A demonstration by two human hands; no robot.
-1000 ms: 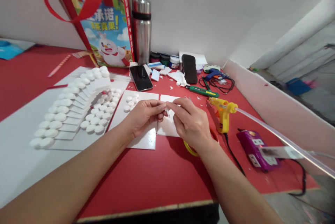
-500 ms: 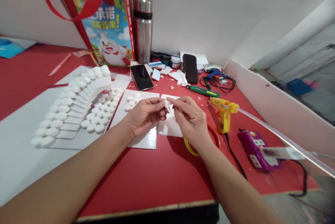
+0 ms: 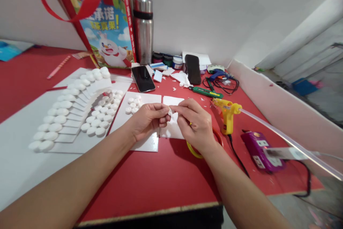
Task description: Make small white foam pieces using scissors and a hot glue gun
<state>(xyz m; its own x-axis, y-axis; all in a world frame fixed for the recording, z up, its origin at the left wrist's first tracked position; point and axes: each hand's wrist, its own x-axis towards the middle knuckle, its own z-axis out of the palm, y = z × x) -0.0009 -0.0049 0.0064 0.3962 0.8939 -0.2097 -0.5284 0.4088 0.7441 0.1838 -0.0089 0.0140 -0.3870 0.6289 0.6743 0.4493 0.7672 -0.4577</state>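
My left hand [image 3: 151, 116] pinches a small white piece [image 3: 172, 111] between thumb and fingertips; it looks like paper, but the fingers hide most of it. Facing it, my right hand [image 3: 195, 120] has its thumb and forefinger closed on the same piece. Below both hands lie a glossy white board [image 3: 146, 143] and a smaller white sheet [image 3: 171, 130]. On the board rest several small white discs [image 3: 133, 104]. Partly under my right wrist is a pair of scissors with a yellow and red handle [image 3: 193, 151].
At left, a stepped white model [image 3: 72, 123] carries rows of white discs. A yellow glue gun [image 3: 227, 113] with a long glue stick and a purple power strip [image 3: 261, 150] are at right. Behind are phones [image 3: 143, 79], a green cutter [image 3: 206, 92], a steel flask [image 3: 143, 30] and a bag [image 3: 107, 25].
My right fingertips have shifted slightly down over the white piece, so less of it shows. The whole view has moved a little; the things on the table stay put.
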